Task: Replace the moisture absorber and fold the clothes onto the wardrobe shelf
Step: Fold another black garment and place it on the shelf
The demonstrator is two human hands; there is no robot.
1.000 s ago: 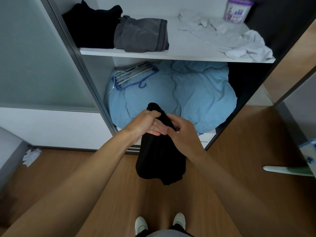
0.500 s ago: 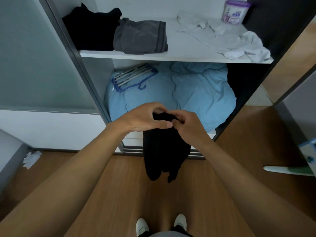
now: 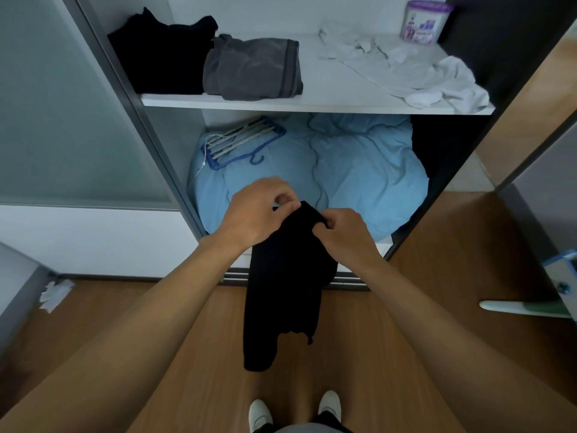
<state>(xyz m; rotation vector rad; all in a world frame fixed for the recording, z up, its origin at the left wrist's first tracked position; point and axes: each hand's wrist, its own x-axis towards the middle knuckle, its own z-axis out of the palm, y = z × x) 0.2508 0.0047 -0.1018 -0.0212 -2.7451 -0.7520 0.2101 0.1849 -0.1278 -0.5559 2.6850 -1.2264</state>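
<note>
A black garment (image 3: pixel 284 285) hangs down in front of the open wardrobe, gripped at its top edge by my left hand (image 3: pixel 254 214) and my right hand (image 3: pixel 343 235), which sit close together. On the white shelf (image 3: pixel 312 103) above lie a black folded pile (image 3: pixel 165 51) at the left, a folded grey garment (image 3: pixel 253 68) beside it, and a crumpled white garment (image 3: pixel 415 73) at the right. A purple-lidded moisture absorber tub (image 3: pixel 424 21) stands at the shelf's back right corner.
Below the shelf a light blue duvet (image 3: pixel 343 170) fills the compartment, with a blue hanger rack (image 3: pixel 243 142) lying on it. A sliding door frame (image 3: pixel 131 98) stands at the left. Crumpled white paper (image 3: pixel 54 295) lies on the wooden floor (image 3: pixel 406 307). My white shoes (image 3: pixel 293 410) show below.
Both hands have lifted the black garment higher and shifted their grip along its top edge. The cloth now hangs longer and looser beneath them.
</note>
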